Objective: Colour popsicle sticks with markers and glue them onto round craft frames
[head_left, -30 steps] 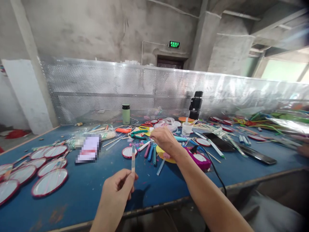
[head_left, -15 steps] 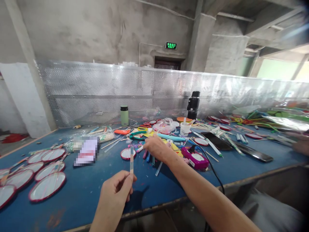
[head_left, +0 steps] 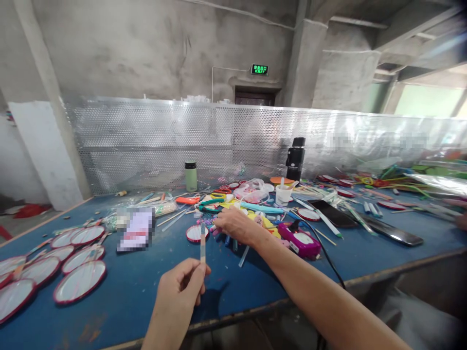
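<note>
Upright between the thumb and fingers of my left hand (head_left: 186, 287) is a flat wooden stick (head_left: 203, 248), its upper part bluish-grey. The hand is closed on it, above the front part of the blue table. My right hand (head_left: 235, 226) is farther forward, over a heap of coloured pen-like sticks (head_left: 228, 240). Its fingers are bent down into the heap, and whatever is at their tips is hidden. Just behind the wooden stick lies a small round white disc with a red rim (head_left: 195, 234). Dark green-handled pliers (head_left: 209, 208) lie beyond my right hand.
Several red-rimmed discs (head_left: 80, 282) lie at the left, near a pixelated lilac item (head_left: 136, 231). Right of my forearm is a purple device (head_left: 301, 240) with a black cable. A green bottle (head_left: 190, 177), a black flask (head_left: 295, 160) and a white cup (head_left: 283, 195) stand behind.
The view has swung slightly left. My right hand has dipped a little among the coloured sticks, and the white, pink-ended stick at its fingertips no longer shows clearly. My left hand keeps its hold.
</note>
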Demonstrator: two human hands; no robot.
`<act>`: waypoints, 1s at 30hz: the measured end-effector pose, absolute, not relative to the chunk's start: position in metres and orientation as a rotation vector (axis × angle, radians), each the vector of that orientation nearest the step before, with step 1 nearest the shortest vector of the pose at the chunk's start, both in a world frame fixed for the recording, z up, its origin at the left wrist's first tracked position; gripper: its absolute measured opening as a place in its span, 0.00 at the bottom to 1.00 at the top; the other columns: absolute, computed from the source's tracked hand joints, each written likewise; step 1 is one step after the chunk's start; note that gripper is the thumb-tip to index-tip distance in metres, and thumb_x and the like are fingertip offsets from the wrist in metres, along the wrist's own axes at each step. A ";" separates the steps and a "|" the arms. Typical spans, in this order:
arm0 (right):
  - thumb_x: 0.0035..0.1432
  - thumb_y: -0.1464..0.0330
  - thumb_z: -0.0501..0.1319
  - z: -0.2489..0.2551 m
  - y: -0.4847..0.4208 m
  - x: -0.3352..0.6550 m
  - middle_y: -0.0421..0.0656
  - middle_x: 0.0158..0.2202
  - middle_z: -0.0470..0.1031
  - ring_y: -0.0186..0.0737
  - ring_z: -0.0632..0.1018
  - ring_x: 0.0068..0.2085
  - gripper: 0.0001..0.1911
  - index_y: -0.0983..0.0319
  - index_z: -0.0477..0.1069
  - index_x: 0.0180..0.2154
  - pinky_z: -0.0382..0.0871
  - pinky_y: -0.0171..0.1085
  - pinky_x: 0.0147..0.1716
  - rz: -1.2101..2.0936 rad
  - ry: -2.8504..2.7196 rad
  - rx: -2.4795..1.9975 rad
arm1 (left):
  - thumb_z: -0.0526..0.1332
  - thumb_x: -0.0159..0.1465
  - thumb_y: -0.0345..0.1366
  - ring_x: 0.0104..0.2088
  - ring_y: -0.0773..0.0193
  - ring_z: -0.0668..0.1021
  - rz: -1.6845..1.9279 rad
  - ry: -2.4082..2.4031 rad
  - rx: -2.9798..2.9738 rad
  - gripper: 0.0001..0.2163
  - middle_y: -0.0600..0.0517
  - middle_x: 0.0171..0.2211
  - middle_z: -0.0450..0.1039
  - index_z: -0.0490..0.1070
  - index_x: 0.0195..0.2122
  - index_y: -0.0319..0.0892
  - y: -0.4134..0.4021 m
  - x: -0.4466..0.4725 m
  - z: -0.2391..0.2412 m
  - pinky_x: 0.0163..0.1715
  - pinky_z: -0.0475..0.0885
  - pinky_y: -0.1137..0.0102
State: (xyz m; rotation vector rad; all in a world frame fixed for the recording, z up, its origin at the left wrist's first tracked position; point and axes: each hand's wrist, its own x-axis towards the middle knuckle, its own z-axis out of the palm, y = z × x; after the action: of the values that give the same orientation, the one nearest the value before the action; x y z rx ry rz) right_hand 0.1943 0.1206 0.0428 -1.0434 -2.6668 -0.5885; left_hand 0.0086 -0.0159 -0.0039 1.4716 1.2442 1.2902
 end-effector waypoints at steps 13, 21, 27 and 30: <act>0.60 0.74 0.60 0.052 0.006 0.178 0.39 0.33 0.75 0.34 0.77 0.30 0.05 0.59 0.74 0.37 0.72 0.33 0.28 -0.096 -1.437 -0.649 | 0.60 0.60 0.49 0.17 0.69 0.68 1.269 1.189 1.448 0.17 0.55 0.17 0.67 0.76 0.30 0.38 -0.009 0.009 -0.005 0.19 0.60 0.76; 0.61 0.74 0.62 0.012 0.009 0.164 0.39 0.28 0.75 0.32 0.76 0.23 0.05 0.61 0.74 0.39 0.70 0.31 0.19 0.181 -1.273 -0.558 | 0.60 0.60 0.50 0.17 0.70 0.67 1.263 1.192 1.456 0.18 0.55 0.17 0.66 0.76 0.29 0.38 -0.010 0.009 -0.004 0.19 0.60 0.76; 0.62 0.71 0.62 0.019 0.005 0.165 0.38 0.24 0.73 0.30 0.72 0.18 0.03 0.62 0.74 0.38 0.66 0.29 0.14 0.277 -1.225 -0.548 | 0.61 0.58 0.53 0.17 0.69 0.66 1.279 1.199 1.441 0.20 0.55 0.16 0.64 0.76 0.27 0.38 -0.012 0.010 -0.003 0.19 0.60 0.76; 0.61 0.72 0.62 0.018 0.004 0.164 0.38 0.25 0.73 0.30 0.71 0.18 0.03 0.61 0.74 0.37 0.66 0.30 0.15 0.288 -1.209 -0.562 | 0.61 0.58 0.53 0.18 0.68 0.66 1.270 1.196 1.435 0.20 0.55 0.17 0.64 0.76 0.28 0.38 -0.012 0.010 -0.003 0.18 0.60 0.76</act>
State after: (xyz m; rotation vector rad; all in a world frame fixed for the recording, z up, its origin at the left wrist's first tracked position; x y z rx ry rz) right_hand 0.1635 0.0038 0.0176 -0.5619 -1.2093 0.2876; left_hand 0.0104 -0.0123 -0.0027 1.4350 1.1960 1.2696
